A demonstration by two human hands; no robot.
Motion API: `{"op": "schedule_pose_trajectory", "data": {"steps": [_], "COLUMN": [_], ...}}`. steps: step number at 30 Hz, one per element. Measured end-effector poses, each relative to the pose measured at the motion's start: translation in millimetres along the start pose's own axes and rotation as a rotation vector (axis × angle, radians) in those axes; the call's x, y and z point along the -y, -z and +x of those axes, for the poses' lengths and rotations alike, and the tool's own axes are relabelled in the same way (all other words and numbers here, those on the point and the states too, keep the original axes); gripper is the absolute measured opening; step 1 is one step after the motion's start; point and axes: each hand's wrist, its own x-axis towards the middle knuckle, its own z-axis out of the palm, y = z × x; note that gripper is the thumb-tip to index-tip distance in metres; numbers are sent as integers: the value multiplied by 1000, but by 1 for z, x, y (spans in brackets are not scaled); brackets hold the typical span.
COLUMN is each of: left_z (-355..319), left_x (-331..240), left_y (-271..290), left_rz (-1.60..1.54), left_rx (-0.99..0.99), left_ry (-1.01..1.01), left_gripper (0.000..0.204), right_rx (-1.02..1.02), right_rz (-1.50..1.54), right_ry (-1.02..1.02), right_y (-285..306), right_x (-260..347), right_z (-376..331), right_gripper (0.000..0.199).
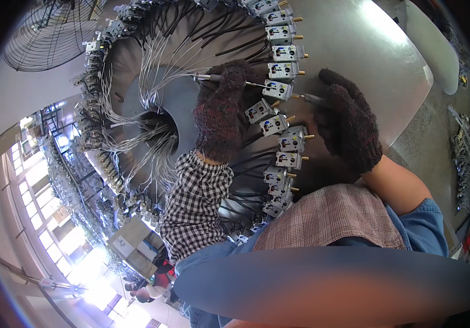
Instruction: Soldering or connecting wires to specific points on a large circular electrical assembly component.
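My left hand point(219, 112), in a dark knitted glove with a checked sleeve above it, is closed round a slim silver screwdriver-like tool point(207, 77). Its thin shaft reaches right to a small metal control box point(277, 90) with a brass stem. On the stem side of that box, my right hand point(349, 123), gloved alike, has its fingers curled round a grey stem-like piece point(314, 99) that meets the brass stem. The far end of this piece is hidden in the glove. Similar boxes point(288, 53) stand in a ring, black-sleeved leads running inward from them.
Thin silver tubes point(150, 93) gather at the central hole of the round grey disc point(185, 123). The metal tabletop point(377, 60) extends to the right. A wire fan point(49, 38) is at upper left, with a cardboard box point(131, 240) and another person point(147, 292) at lower left.
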Motion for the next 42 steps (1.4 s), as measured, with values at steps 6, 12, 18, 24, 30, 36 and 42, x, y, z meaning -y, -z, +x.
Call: {"op": "schedule_pose_trajectory", "data": {"steps": [6,12,18,24,30,36,42], "left_z": [1,0,0,0,2,1,1], "left_x": [-2,-4,-3,-5,-6,-5,-4], "left_y": [-4,-6,-3,-7,-9,-8,-8], "left_rz": [-48,-62,-83,-123,-108,-126,-138], "left_rx": [-50,-23,-15,-39,-62,-40,-32], "left_ry": [-15,-3,-25,-13,3,-19,-40], "left_gripper": [28,27,24,24,25,25,23], "right_rx": [32,175,196,164,37,142,75], "right_rz": [27,-329,-442,-103,-57,-115,-112], "right_ry": [152,561,470,151,140,178,196], "right_y": [3,29,22,18,3,14,6], "right_x": [-12,-30,-18,-10,-5,-14,-10], "right_z": [4,16,4,3,-1,4,2], "right_gripper": [50,47,35,44,52,52,48]}}
